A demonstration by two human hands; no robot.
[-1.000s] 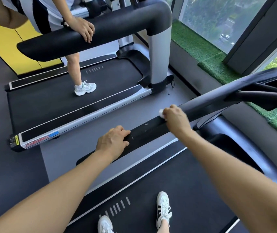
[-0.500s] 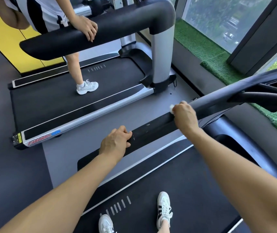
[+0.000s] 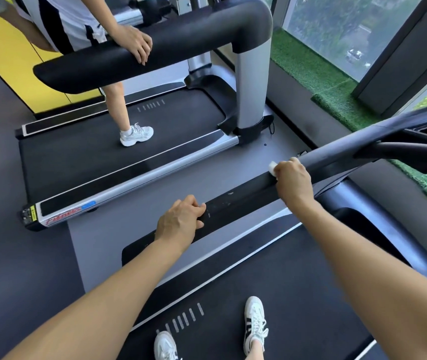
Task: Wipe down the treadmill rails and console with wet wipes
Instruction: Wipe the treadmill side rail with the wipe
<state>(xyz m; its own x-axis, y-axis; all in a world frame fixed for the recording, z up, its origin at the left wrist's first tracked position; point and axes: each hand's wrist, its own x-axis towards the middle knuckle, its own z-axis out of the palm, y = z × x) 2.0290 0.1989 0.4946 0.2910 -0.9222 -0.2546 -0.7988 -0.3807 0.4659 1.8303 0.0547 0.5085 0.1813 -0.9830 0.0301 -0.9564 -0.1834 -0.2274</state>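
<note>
White, the wipe point(image 3: 272, 167) sat bunched under the right hand point(image 3: 292, 180), whose curled fingers pressed it onto the black rail point(image 3: 235, 203), while the left hand point(image 3: 181, 221) gripped that rail lower down, near its end.

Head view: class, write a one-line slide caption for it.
Right hand presses a white wet wipe on the treadmill rail while the left hand grips it lower down.
</note>
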